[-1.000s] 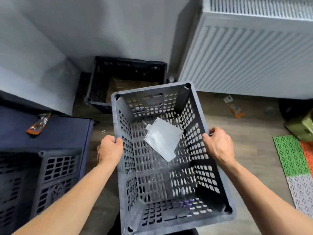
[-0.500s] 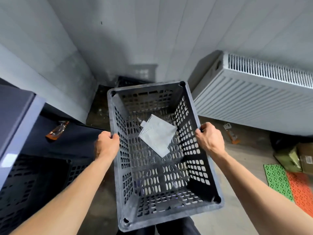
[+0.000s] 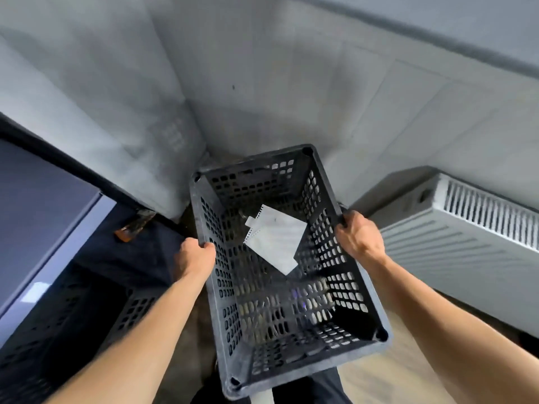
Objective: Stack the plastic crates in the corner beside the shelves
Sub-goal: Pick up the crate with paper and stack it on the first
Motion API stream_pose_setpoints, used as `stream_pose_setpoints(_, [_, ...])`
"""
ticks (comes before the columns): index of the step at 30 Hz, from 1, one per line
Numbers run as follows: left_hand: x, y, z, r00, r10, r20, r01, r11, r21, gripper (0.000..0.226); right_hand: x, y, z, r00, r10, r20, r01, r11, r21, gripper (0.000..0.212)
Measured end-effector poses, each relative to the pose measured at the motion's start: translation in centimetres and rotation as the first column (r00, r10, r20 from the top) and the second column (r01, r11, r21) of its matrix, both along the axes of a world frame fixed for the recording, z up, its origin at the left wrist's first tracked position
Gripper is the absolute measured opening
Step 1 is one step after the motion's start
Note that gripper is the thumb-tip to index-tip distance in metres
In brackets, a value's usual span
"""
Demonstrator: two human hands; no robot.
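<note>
Crate [image 3: 291,348] is held off the floor, long axis pointing into the wall corner [image 3: 189,132]. Left hand [image 3: 194,258] grips the left long rim, fingers curled over the edge. Right hand [image 3: 358,237] grips the right long rim the same way, roughly opposite. Both grips sit toward the far half of the crate, so the near end hangs unsupported. A sheet of paper [image 3: 277,237] lies loose on the mesh bottom. Shelf [image 3: 43,217] stands to the left with a second perforated crate [image 3: 131,310] below it; radiator [image 3: 466,234] to the right. Whatever sits on the floor in the corner is hidden under the held crate.

Judgement: the step in hand is carrying the crate in and lowering it into the corner.

To do it well:
- Level the crate before descent, so the paper does not slide and the base meets its seat flat.
- Square the long sides to the left wall. The space between shelf and radiator looks tight, so the knuckles on both outer sides risk rubbing.
- Lower slowly and feel for seating, since the landing spot cannot be read through the mesh with any confidence.
- If it lands on another crate, check that the corners register before letting go.
- Release both hands together, so it does not tip.
</note>
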State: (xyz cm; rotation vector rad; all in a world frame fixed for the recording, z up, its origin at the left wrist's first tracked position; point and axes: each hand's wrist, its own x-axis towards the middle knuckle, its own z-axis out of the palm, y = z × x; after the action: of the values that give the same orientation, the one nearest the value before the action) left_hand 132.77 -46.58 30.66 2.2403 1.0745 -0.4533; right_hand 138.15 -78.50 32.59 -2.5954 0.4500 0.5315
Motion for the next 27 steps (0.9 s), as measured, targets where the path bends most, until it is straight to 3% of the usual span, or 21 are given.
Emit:
stream_pose_setpoints(9, [1.5,-3.9,-2.5,0.957,0.263,-0.124,-0.264,0.965,0.01,0.028,10.5,-0.1,-2.8,0.967,0.244,-0.077,-0.245,0.97,-0.003,0.027])
stream_pose_setpoints(15, [2.8,-5.6,-4.1,0.908,0.399,-0.129,-0.411,0.908,-0.084,0.026,15.6,1.7,-4.4,0.945,0.313,-0.096,-0.315,0.949,-0.004,0.03])
stream_pose_setpoints(18, [3.7,-6.1,-4.5,0.882,0.444,-0.159,-0.463,0.878,-0.119,0.031,17.7,2.9,-4.8,0.935,0.338,-0.103,-0.345,0.938,-0.048,0.037])
stream_pose_setpoints(27, [7.2,-7.6,-7.1,0.813,0.532,-0.235,-0.573,0.803,-0.163,0.041,24.4,5.3,-6.4,0.879,0.467,-0.1,-0.476,0.873,-0.109,0.026])
